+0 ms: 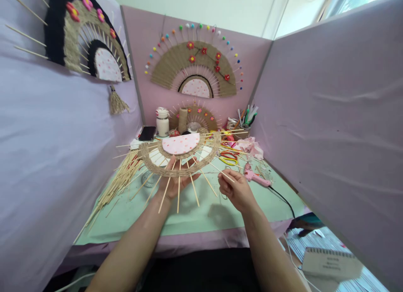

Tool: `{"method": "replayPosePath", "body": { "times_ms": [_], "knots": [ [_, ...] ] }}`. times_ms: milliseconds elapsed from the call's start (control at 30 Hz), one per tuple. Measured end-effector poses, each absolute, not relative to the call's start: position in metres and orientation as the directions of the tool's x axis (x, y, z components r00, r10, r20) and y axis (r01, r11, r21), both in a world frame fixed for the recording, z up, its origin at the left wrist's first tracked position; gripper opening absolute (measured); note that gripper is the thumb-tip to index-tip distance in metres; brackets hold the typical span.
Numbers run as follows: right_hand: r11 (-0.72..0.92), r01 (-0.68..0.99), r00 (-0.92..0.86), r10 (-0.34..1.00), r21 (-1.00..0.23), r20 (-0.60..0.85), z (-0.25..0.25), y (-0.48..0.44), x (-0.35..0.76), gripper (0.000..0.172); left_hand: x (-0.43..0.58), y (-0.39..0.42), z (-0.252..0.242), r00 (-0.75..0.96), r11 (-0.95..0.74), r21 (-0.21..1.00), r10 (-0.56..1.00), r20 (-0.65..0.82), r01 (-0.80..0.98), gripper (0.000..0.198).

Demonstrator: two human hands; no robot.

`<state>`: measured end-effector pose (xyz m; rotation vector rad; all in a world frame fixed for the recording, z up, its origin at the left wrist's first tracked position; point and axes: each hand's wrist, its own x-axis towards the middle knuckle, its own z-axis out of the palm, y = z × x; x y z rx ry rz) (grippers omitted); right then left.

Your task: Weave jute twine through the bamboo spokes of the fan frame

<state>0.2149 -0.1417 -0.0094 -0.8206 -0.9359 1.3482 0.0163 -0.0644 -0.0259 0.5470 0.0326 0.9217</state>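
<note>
A half-round woven fan (189, 171) hangs above the table, its curved side toward me. Bamboo sticks radiate through its twine band, and a white half-circle of cloth with pink spots (181, 144) covers its centre. My left hand (171, 186) supports it from below, fingers spread behind the sticks and partly hidden. From the band's right side a thin strand of twine (209, 173) runs to my right hand (235, 189). That hand is closed in a pinch on the strand, beside the tip of one stick.
Loose bamboo sticks (124, 174) lie at left, near a phone (147, 133). A pink glue gun (256, 177) with a black cord rests at right, by pliers (229, 158) and pink cloth scraps (250, 147). Behind stand a white bottle (162, 123) and a tool holder (244, 131). Partitions enclose the table.
</note>
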Motion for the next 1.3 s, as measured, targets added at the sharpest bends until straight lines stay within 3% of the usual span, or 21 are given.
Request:
{"method": "replayPosePath", "body": {
  "times_ms": [267,600,1000,1300],
  "knots": [
    [0.023,-0.507,-0.026,0.999,-0.862,0.043,-0.005,-0.152,0.222,0.023,0.015,-0.067,-0.021,0.642,0.503,0.477,0.744,0.186,-0.721,0.039],
    [0.077,-0.356,-0.043,0.994,-0.931,0.099,0.003,-0.17,0.235,0.018,0.014,-0.061,-0.025,0.57,0.45,0.437,0.799,0.191,-0.778,0.039],
    [0.257,-0.341,0.232,0.955,-0.904,0.184,0.007,-0.17,0.235,0.016,0.017,-0.065,-0.023,0.606,0.465,0.483,0.773,0.187,-0.742,0.04],
    [0.233,-0.327,0.299,0.945,-0.916,0.134,-0.008,-0.149,0.235,0.021,0.017,-0.066,-0.024,0.659,0.49,0.521,0.725,0.201,-0.699,0.041]
  ]
}}
